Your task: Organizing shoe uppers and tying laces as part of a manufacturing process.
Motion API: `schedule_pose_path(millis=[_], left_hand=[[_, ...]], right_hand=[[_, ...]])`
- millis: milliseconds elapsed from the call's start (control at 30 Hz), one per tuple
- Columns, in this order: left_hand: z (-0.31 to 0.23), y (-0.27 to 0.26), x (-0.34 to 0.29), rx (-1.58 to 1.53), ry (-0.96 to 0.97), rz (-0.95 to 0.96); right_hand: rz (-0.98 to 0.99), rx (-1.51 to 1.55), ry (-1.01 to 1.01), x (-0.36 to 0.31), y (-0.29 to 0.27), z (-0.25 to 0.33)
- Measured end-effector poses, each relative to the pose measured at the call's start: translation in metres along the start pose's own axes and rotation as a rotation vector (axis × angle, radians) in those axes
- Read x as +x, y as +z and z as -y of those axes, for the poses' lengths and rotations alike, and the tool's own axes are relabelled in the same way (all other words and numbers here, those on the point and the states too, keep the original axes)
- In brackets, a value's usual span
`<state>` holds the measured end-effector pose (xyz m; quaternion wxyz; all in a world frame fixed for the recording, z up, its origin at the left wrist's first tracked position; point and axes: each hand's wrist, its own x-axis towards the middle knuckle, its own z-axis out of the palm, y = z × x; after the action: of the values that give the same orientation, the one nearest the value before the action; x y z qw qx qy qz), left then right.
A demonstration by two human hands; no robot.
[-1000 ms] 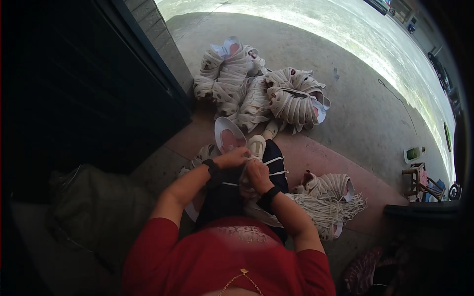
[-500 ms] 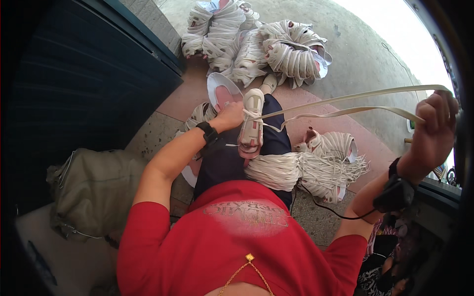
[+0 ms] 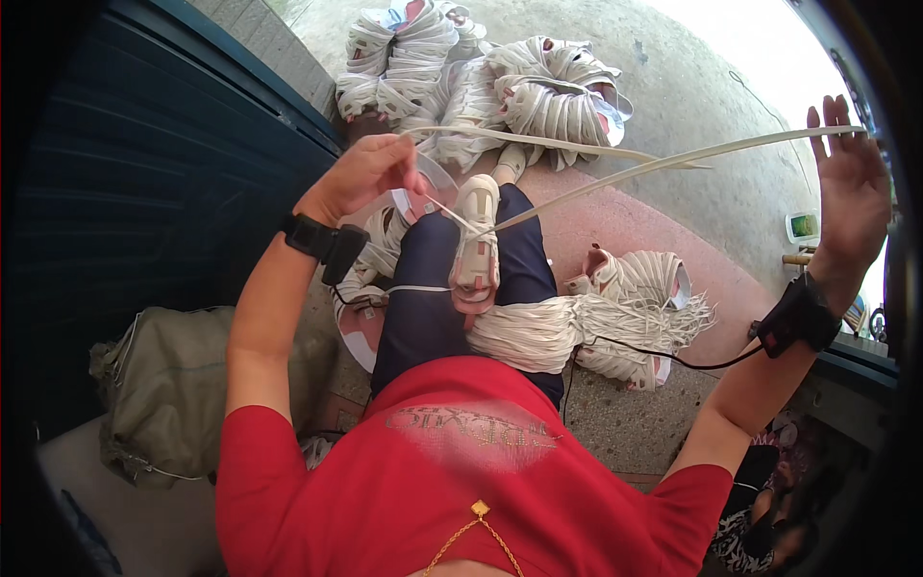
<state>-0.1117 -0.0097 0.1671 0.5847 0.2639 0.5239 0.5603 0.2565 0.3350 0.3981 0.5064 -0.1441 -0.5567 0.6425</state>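
Observation:
A white-and-pink shoe (image 3: 475, 252) lies on my dark-trousered lap, toe pointing away from me. My left hand (image 3: 370, 175), up and left of the shoe, pinches a white shoelace (image 3: 538, 140). One short strand runs tight from its fingers to the lacing, and a longer strand trails rightward to a loose end in the air. Far out to the right, my right hand (image 3: 852, 188) is raised with fingers stretched and apart. Another lace strand (image 3: 663, 173) rises from the shoe and lies across those fingers. A thick bundle of white laces (image 3: 524, 335) rests across my right thigh.
Stacked white shoe uppers (image 3: 558, 106) lie on the floor ahead. More uppers sit at my left (image 3: 383, 240) and right (image 3: 639, 277). A dark blue corrugated door (image 3: 183, 154) stands left, above an olive sack (image 3: 183, 385). A black cable (image 3: 673, 361) leads to my right wrist.
My left hand has moved up and left from the shoe, drawing lace out. The right hand has risen slightly and its fingers have opened; one strand's end now hangs loose in the air.

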Motion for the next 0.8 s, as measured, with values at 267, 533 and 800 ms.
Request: schedule_pose_path(millis=[267,533,800], left_hand=[[-0.088,-0.225,-0.159,-0.375,0.435,-0.989],[0.055,-0.140,-0.061,-0.101,-0.129,-0.692],[0.189,0.012,0.005,0.525,-0.126,-0.185]], right_hand=[[0.022,-0.289,0.496,-0.091,-0.077,-0.159],[0.704,-0.716,0.515,-0.296,0.024,-0.335],[0.597,-1.291,0.121,-0.312,0.056,-0.374]])
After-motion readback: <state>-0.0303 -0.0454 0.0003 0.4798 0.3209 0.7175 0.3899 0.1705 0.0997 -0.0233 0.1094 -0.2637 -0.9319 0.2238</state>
